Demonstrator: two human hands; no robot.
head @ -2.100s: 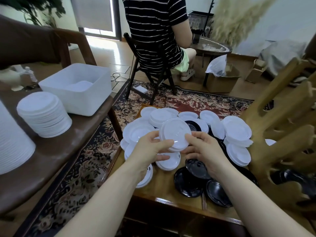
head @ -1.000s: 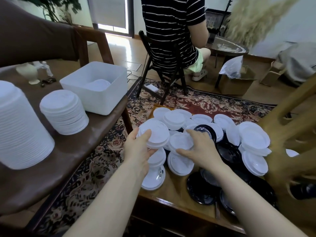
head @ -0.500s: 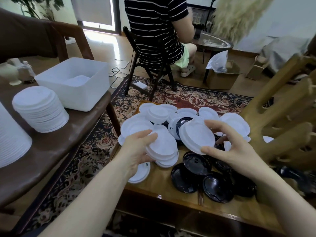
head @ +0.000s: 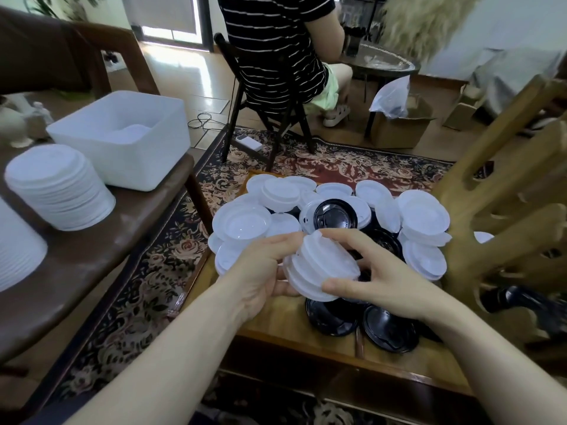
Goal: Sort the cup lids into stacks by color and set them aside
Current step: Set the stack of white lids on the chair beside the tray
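A small tilted stack of white lids [head: 322, 266] is held above the low wooden table [head: 276, 320] by both hands. My left hand [head: 264, 271] grips its left edge from below and behind. My right hand [head: 374, 271] pinches its right side, thumb at the front rim and fingers over the top. Behind them lies a loose pile of white lids [head: 423, 216] with one black lid [head: 336, 216] on top. Several black lids [head: 389, 329] lie on the table under my right wrist.
On the brown bench at left stand a finished stack of white lids [head: 58, 185], a taller white stack [head: 15, 246] and a white tub [head: 122, 139]. A person in a striped shirt sits on a chair [head: 270, 87] beyond. A wooden rack [head: 506, 210] rises at right.
My right hand brought the white lid it held down onto the stack in my left hand. Both hands now hold that stack together, lifted and tilted.
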